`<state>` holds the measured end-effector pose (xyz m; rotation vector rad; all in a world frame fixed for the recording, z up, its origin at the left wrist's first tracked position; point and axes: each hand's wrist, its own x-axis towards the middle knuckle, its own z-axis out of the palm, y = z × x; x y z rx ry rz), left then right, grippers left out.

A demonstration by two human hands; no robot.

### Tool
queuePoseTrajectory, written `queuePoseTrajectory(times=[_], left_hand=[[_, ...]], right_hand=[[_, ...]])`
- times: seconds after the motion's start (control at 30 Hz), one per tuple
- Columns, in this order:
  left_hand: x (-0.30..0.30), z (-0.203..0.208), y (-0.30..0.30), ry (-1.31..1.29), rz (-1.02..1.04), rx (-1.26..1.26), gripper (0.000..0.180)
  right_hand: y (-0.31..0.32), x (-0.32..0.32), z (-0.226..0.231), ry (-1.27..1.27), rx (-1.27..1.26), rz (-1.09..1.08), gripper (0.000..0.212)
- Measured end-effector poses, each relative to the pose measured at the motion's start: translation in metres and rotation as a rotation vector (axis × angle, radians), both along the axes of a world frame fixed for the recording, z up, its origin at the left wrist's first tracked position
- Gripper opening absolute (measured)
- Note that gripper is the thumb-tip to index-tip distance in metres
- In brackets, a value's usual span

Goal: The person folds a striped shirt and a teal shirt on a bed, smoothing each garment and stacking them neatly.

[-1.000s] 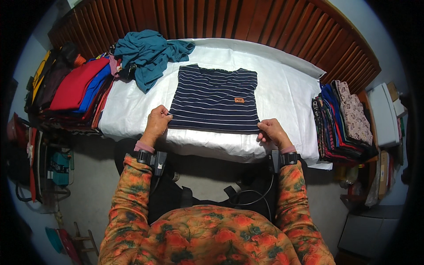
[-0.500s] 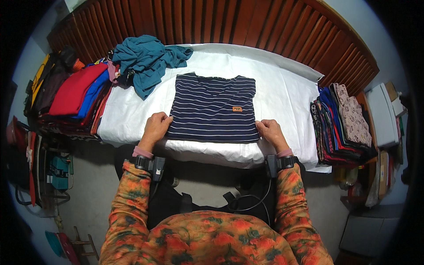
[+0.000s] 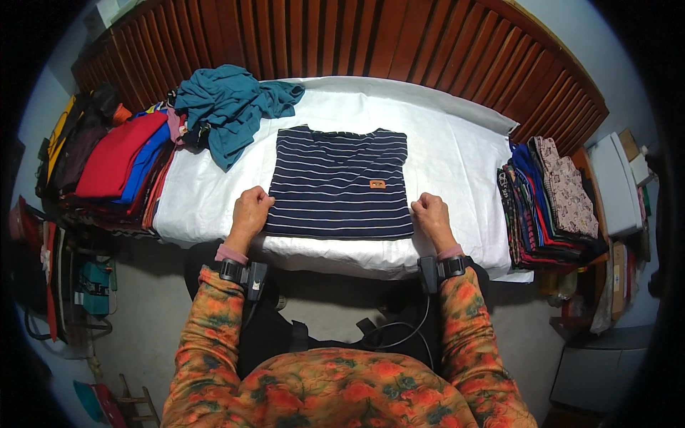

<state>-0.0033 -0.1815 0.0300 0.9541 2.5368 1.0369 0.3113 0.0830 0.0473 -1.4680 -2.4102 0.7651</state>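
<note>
A navy shirt with thin white stripes (image 3: 335,189) lies folded into a flat, nearly square shape in front of me. It has a small orange patch on its right part, and its neckline faces the far side. At the shirt's left edge, my left hand (image 3: 250,215) is closed, thumb and forefinger pinching the cloth. My right hand (image 3: 433,217) is curled closed just beside the right edge, with a narrow gap to the fabric and nothing visible in it. Both forearms come in from below, dark devices strapped at the wrists.
The shirt rests on a white sheet (image 3: 457,143) before a slatted wooden headboard (image 3: 342,39). A crumpled teal garment (image 3: 232,107) lies at the far left, beside stacked clothes (image 3: 118,160). More folded clothes (image 3: 549,200) stand at the right. A cable hangs by my lap.
My right hand's fingers have curled in and come slightly off the shirt's right edge. The left hand stays at the left edge. The whole view has shifted a little.
</note>
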Motion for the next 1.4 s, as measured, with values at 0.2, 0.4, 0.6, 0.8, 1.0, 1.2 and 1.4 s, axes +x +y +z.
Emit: queuePoseTrajectory(times=[0.2,0.4,0.6,0.8,1.0,1.2,1.4], left_hand=[[0.002,0.005,0.001,-0.058,-0.008,0.031,0.021],[0.009,0.008,0.004,0.022,0.026,0.032,0.026],[0.009,0.006,0.008,0.033,0.024,0.005,0.025],[0.008,0.004,0.008,0.040,0.010,-0.017,0.025],[0.007,-0.001,0.009,0.051,0.018,-0.007,0.022],[0.003,-0.005,0.007,0.074,0.046,0.018,0.021],[0.002,-0.005,0.008,0.078,0.058,-0.007,0.021]], right_hand=[[0.001,-0.006,-0.010,0.242,-0.033,0.017,0.024],[0.006,-0.010,-0.015,0.296,-0.280,-0.019,0.022],[0.005,-0.014,-0.008,0.378,-0.525,-0.077,0.020],[0.007,-0.013,-0.007,0.429,-0.579,-0.030,0.019],[0.006,-0.017,-0.012,0.348,-0.415,-0.041,0.017],[0.007,-0.009,-0.007,0.323,-0.275,-0.098,0.015],[0.015,-0.005,-0.013,0.275,-0.329,-0.061,0.016]])
